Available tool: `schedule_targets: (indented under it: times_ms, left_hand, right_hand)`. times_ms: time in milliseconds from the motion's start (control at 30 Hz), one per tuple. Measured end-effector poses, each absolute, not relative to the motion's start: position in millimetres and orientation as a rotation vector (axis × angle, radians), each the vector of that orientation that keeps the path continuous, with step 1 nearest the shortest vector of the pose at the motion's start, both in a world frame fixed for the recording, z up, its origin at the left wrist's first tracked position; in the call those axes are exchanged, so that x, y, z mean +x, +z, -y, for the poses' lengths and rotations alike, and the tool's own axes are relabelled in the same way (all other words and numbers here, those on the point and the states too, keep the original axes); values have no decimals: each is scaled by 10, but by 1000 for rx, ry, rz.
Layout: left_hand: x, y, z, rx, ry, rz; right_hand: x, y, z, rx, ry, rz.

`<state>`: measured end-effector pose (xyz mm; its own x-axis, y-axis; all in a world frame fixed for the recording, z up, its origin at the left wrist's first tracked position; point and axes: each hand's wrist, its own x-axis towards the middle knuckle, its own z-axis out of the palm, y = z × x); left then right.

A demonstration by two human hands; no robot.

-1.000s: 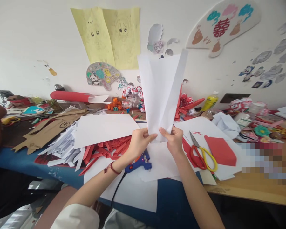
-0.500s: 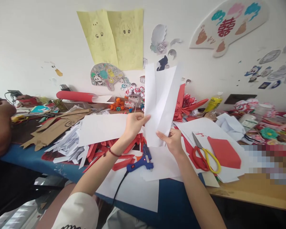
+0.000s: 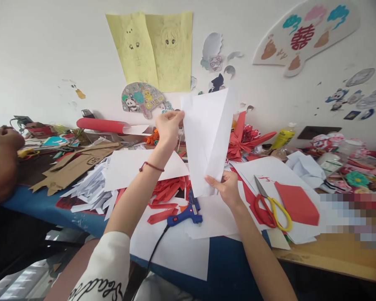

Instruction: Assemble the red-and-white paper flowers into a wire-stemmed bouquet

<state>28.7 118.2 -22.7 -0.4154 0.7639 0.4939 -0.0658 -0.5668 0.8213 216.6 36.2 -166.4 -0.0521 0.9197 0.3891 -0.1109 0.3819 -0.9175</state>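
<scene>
A folded sheet of white paper (image 3: 203, 142) is held upright in front of me, its right side folded over in a slanting flap. My left hand (image 3: 169, 127) pinches its upper left edge. My right hand (image 3: 227, 188) grips the lower right corner, thumb on the near face. Below the paper lies a blue glue gun (image 3: 186, 214) with a black cord, resting on white sheets (image 3: 181, 251). Red paper strips (image 3: 171, 190) lie under my left forearm. Scissors with red and yellow handles (image 3: 272, 209) rest right of my right hand.
White paper strips (image 3: 92, 188) and brown cardboard (image 3: 75, 165) are heaped at the left. Another person's hand (image 3: 8, 140) is at the far left. Behind stand a red roll (image 3: 100, 124), red paper flowers (image 3: 242, 138) and a yellow bottle (image 3: 283, 136). Red paper (image 3: 297, 205) lies beside the scissors.
My left hand has moved from the paper's lower left edge up to its upper left edge. The left side flap has opened outward, so the sheet looks wider. My right hand keeps its hold.
</scene>
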Motion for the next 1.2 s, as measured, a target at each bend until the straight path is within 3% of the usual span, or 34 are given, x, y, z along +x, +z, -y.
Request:
schedule_targets:
  times_ms: [167, 267, 367, 500, 600, 933, 1200]
  left_hand:
    - [23, 311, -1389, 1253, 2232, -1046]
    - [-63, 380, -1343, 1205, 2317, -954]
    - [53, 70, -1092, 1274, 2210, -945]
    - [368, -637, -658, 1491, 1623, -1002]
    - [536, -969, -466, 1619, 1558, -1083]
    - [606, -959, -327, 1809, 1592, -1248]
    - [690, -1144, -146, 1834, 1344, -1287]
  right_hand:
    - [2171, -1689, -346, -791, 1084, 1368]
    - [2172, -1712, -358, -777, 1113, 1287]
    - [2179, -1740, -377, -771, 1055, 1198]
    - [2179, -1779, -397, -765, 1000, 1148]
    - [2171, -1797, -411, -736, 956, 1106]
    - [2170, -1774, -391, -719, 886, 1071]
    - [2168, -1735, -401, -703, 888, 935]
